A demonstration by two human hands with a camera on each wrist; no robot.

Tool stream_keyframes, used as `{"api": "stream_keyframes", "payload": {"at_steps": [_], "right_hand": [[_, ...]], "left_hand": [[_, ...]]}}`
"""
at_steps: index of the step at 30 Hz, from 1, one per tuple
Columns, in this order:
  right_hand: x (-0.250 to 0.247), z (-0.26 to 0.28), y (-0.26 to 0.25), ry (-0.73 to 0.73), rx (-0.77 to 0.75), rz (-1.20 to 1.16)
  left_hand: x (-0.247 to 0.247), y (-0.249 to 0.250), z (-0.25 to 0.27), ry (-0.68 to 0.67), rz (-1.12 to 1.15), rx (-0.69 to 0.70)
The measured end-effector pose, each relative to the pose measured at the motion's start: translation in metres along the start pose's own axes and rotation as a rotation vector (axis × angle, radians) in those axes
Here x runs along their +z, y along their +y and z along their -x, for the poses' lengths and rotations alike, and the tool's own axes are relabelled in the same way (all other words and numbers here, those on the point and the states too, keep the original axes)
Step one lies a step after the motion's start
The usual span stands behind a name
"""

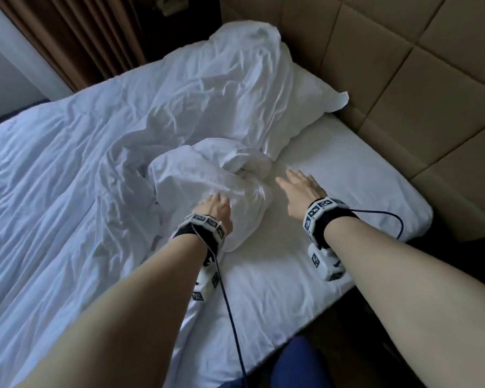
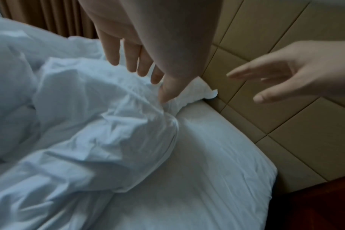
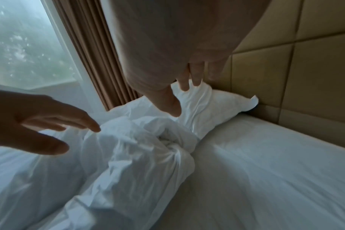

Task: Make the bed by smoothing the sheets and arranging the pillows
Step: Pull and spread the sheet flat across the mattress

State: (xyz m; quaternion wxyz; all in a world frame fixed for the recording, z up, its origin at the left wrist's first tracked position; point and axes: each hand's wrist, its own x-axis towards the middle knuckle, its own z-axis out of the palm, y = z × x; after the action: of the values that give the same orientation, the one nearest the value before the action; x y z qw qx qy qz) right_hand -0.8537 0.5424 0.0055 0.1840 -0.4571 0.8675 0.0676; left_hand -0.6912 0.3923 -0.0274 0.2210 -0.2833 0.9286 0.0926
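Observation:
A crumpled white duvet (image 1: 95,152) covers most of the bed, with a bunched corner (image 1: 216,175) near me. A white pillow (image 1: 300,107) lies against the headboard, partly under the duvet. The bare fitted sheet (image 1: 333,169) shows at the right. My left hand (image 1: 219,204) hovers open with straight fingers just over the bunched duvet corner (image 2: 112,124). My right hand (image 1: 297,183) reaches forward open above the sheet, beside that corner, holding nothing. The left wrist view shows both hands spread, the right hand (image 2: 276,84) in the air. In the right wrist view the pillow (image 3: 217,102) lies ahead.
A padded beige headboard (image 1: 403,65) runs along the right. Brown curtains (image 1: 81,37) and a window (image 3: 26,46) stand beyond the bed's far side. A dark wooden surface (image 2: 315,207) sits by the mattress corner. Cables trail from my wrist cameras.

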Motion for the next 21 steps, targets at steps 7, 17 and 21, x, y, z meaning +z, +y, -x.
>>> {"api": "stream_keyframes", "payload": {"at_steps": [7,17,21], "right_hand": [[0.086,-0.138,0.02,0.129,-0.199,0.02],[0.152,-0.317,0.003,0.151,-0.534,-0.038],[0.177,-0.338,-0.006,0.116,-0.6,-0.062]], "left_hand": [[0.087,0.035,-0.1,0.069,0.009,-0.064],[0.202,0.021,-0.223,-0.109,0.306,-0.338],[0.224,0.02,-0.229,-0.076,0.338,-0.326]]}}
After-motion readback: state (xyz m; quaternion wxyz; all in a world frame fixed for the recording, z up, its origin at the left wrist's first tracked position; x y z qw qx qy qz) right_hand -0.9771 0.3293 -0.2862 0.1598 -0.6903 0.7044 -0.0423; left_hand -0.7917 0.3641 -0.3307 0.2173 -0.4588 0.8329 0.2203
